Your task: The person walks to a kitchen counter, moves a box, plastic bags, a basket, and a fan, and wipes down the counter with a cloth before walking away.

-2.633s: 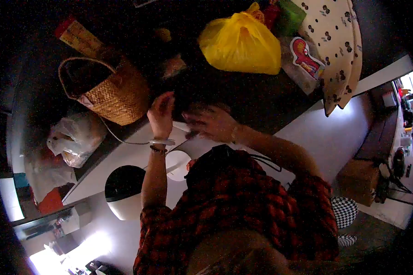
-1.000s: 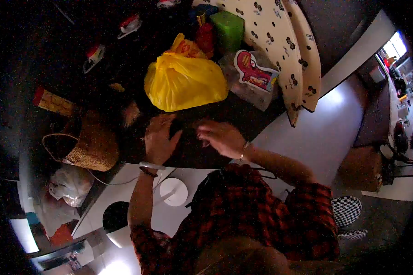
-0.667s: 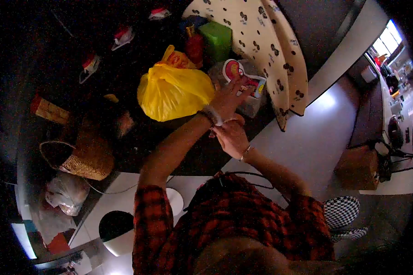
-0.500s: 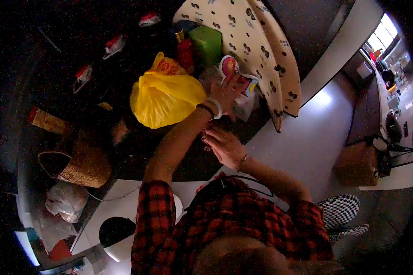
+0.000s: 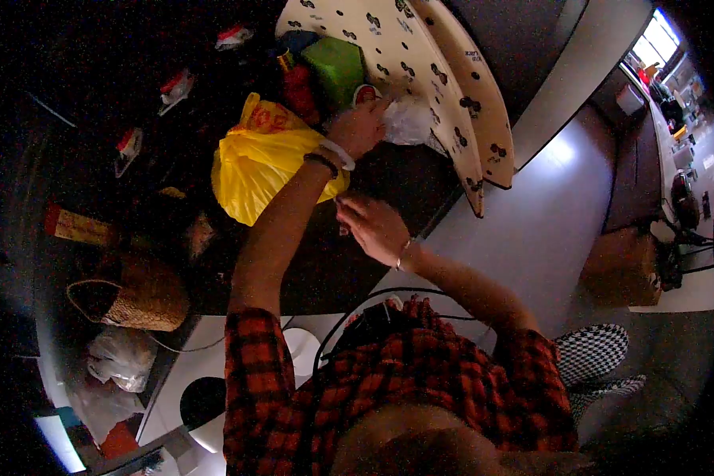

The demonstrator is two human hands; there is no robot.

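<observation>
The tabletop lay dim and grainy; glare whitened the window and floor; fisheye edges curved into black.

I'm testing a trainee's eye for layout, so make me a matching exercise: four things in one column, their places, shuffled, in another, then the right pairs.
Things
1. left hand
2. bulging yellow plastic bag
3. tan woven basket with a loop handle
4. green boxy object

Places
A. at the left of the picture, its opening showing
B. farther from the person than the left hand, by the cream panel with dark prints
C. at the crumpled clear plastic bag
D. partly covered by the left forearm

Pairs: 1-C, 2-D, 3-A, 4-B
</observation>
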